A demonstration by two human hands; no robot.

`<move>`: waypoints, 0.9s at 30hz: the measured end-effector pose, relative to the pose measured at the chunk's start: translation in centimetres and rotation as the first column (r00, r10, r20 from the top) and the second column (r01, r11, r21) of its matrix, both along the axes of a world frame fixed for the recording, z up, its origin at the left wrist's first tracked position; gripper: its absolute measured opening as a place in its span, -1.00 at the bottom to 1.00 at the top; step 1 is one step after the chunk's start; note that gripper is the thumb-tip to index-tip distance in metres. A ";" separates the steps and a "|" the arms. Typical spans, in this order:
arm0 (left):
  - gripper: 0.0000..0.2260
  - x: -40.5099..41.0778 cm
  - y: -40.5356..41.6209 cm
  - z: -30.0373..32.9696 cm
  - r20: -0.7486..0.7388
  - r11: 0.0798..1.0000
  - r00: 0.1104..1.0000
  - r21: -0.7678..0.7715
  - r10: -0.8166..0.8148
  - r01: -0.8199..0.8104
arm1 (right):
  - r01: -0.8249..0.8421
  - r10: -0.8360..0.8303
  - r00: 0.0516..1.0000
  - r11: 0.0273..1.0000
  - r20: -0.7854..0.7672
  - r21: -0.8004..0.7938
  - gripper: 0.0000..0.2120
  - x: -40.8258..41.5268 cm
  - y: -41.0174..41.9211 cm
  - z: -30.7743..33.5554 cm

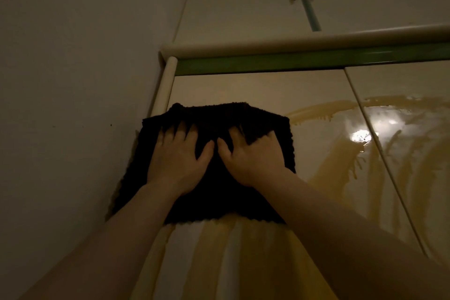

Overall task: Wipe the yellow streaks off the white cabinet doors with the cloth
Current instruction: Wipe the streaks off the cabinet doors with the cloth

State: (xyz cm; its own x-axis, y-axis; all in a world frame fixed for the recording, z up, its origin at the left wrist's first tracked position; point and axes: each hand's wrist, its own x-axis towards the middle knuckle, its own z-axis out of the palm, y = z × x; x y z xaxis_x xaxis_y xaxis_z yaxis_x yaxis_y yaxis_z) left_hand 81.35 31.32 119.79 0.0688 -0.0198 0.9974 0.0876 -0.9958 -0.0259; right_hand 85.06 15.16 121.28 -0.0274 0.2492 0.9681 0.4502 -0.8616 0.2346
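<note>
Pressing flat against the glossy white cabinet door (255, 90), a dark, thick terry cloth (209, 178) is held under both hands. The left hand (177, 161) is spread on the cloth's left half, the right hand (253, 161) on its right half, thumbs almost touching at the middle. Fingers on both are splayed, with tips dug slightly into the pile; the cloth is pressed rather than gripped. Broad yellow streaks (243, 251) are seen running down the door directly below the cloth's lower edge, toward the wrists. More yellow smears (341, 153) are spread to the right, across the seam onto the neighbouring white door (414, 85), nearer the right hand. Above the cloth the panel looks clean up to the green trim strip (292, 61). A downward pull is judged to be called for, along the streaks' length.
</note>
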 end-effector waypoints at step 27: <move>-0.36 2.4 -8.2 3.4 -0.010 0.998 1.000 0.066 -0.012 0.013 | 0.069 -0.069 0.997 0.998 -0.030 0.012 -0.36 2.6 -9.0 2.5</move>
State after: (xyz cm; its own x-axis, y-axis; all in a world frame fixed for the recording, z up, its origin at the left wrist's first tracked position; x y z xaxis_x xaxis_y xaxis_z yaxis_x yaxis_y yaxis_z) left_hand 83.77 23.08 123.23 0.0778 -0.0868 0.9932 0.0749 -0.9929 -0.0926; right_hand 87.71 6.15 123.80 0.0180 0.2370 0.9713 0.3961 -0.8937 0.2107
